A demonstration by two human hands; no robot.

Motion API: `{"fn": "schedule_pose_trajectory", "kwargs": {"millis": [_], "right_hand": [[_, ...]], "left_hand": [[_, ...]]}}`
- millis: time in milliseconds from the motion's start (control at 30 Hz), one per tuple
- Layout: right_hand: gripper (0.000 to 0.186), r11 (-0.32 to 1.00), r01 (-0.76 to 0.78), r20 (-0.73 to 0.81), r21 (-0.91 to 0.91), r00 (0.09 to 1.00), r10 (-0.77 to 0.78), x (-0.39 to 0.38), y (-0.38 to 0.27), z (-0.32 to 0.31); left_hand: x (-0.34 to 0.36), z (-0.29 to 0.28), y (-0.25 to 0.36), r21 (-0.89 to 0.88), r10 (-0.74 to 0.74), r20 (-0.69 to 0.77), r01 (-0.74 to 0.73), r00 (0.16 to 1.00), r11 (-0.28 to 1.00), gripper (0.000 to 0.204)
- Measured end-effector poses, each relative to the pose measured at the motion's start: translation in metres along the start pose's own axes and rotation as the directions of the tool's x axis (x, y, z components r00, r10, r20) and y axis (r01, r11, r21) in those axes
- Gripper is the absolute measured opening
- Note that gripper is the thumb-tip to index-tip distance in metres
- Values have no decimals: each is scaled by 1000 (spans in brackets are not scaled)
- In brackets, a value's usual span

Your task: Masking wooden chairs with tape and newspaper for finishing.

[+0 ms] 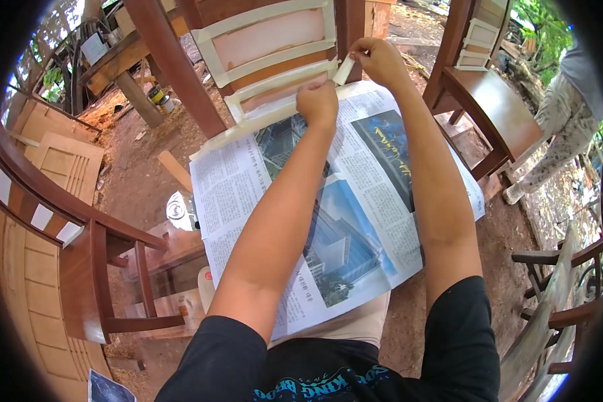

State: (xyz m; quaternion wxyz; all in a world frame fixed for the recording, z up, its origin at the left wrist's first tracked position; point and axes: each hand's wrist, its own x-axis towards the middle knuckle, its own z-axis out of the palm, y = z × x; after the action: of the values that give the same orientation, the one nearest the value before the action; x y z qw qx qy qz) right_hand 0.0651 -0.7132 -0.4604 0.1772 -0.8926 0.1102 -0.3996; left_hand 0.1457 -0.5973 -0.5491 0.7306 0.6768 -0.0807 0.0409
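A dark reddish-brown wooden chair (174,63) stands before me, its back panels (268,41) bordered with pale masking tape (216,59). Printed newspaper (234,181) lies over its seat and hangs toward my lap, with a tape strip (224,139) along its far edge. My left hand (317,104) is closed at the foot of the chair back, over the newspaper's far edge. Higher and to the right, my right hand (380,61) pinches the loose end of a pale masking tape strip (345,70). That strip runs down toward my left hand, whose fingertips are hidden.
Another brown chair (492,100) with taped back panels stands at right, a person (569,107) beyond it. More chair frames (100,281) are at left, near light wooden panels (67,161). A rough wooden bench (124,67) and a small can (159,98) are at far left.
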Motion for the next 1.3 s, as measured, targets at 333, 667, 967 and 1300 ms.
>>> {"fn": "schedule_pose_trajectory", "kwargs": {"millis": [333, 667, 967, 1300], "right_hand": [[12, 902, 253, 114, -350, 967, -227, -8, 17, 23], [16, 858, 391, 157, -334, 920, -358, -6, 26, 54], [13, 881, 415, 113, -226, 910, -399, 3, 27, 36], [18, 918, 350, 321, -185, 905, -281, 22, 30, 31]], "left_hand": [[35, -34, 9, 558, 284, 532, -582, 798, 591, 32], [29, -31, -13, 564, 522, 443, -679, 729, 470, 39], [29, -18, -17, 420, 484, 469, -669, 739, 614, 27], [32, -11, -20, 487, 339, 489, -574, 803, 658, 21]]}}
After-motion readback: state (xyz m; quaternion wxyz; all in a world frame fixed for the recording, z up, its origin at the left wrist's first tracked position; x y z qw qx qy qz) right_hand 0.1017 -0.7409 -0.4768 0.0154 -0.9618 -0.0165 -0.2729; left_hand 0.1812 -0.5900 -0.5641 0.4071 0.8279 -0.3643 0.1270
